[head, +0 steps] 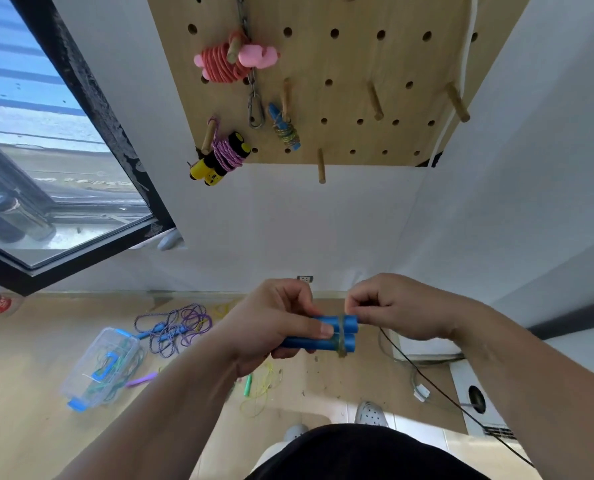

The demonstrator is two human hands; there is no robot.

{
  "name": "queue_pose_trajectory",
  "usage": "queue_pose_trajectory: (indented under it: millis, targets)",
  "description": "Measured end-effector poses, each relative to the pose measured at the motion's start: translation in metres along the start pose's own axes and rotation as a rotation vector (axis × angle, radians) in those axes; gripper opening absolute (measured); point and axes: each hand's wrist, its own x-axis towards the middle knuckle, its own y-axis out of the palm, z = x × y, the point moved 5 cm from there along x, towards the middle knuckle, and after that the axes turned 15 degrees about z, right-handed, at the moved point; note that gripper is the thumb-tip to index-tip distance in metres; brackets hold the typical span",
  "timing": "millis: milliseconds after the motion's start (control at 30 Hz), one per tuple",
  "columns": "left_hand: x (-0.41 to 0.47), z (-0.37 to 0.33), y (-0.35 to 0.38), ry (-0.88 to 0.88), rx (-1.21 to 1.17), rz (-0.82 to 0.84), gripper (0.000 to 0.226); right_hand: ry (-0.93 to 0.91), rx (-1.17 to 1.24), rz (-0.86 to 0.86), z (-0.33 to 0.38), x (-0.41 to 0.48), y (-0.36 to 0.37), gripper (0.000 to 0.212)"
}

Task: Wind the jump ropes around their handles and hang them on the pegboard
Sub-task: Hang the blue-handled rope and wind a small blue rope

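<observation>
Below the pegboard point(357, 98), left hand point(274, 323) is clutching the blue handles point(349, 322) while right hand point(402, 310) is pinching the rope point(341, 336), winding needing many more turns.

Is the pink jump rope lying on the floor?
No, the pink jump rope hangs wound up on a wooden peg of the pegboard.

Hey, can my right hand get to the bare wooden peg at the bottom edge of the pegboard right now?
Probably yes: nothing stands between the right hand and that peg, only bare wall. But it is pinching the rope round the blue handles.
</observation>
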Motion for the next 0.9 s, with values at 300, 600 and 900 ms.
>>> queue_pose_trajectory:
  millis: [300, 600, 900]
  targets:
    - [0.012, 0.007, -0.018, -0.071, 0.59, -0.186, 0.03, 0.1, -0.232, -0.013, 0.023, 0.031, -0.012, 0.023]
    - [0.011, 0.019, -0.034, 0.038, 0.156, -0.551, 0.033, 0.072, -0.169, -0.356, 0.041, 0.023, -0.004, 0.02]
    - [0.016, 0.017, -0.027, 0.121, -0.51, -0.47, 0.036, -0.051, 0.26, -0.603, 0.02, -0.008, 0.012, 0.011]
